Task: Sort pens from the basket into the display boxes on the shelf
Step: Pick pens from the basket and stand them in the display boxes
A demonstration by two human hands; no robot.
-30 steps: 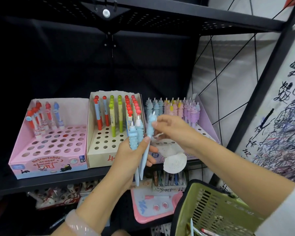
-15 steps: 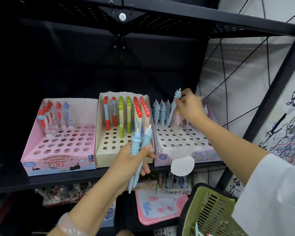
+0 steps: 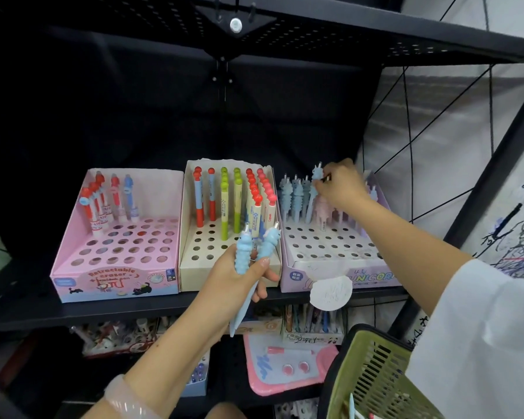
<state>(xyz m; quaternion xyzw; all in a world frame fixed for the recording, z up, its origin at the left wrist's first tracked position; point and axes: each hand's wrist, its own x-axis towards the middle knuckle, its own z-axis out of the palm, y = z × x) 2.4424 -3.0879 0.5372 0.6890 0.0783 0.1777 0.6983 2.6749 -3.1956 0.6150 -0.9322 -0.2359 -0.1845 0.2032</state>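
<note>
My left hand (image 3: 235, 278) grips two light blue unicorn pens (image 3: 244, 252) upright in front of the cream box. My right hand (image 3: 342, 184) pinches another blue unicorn pen (image 3: 313, 192) at the back row of the lilac unicorn display box (image 3: 330, 269), among the blue and pink pens standing there. Its tip seems to sit in a hole, but my fingers hide part of it. The green basket (image 3: 372, 376) hangs at the lower right with a few pens inside.
A pink eraser-pen box (image 3: 115, 279) and a cream box (image 3: 194, 275) with red and green pens stand on the black shelf (image 3: 43, 313). A white round tag (image 3: 330, 293) hangs below the lilac box. Lower shelf holds more stationery. Black metal frame rises at right.
My right hand carried one blue unicorn pen from my left hand up to the back row of the lilac box. My left hand stayed low, holding the other two.
</note>
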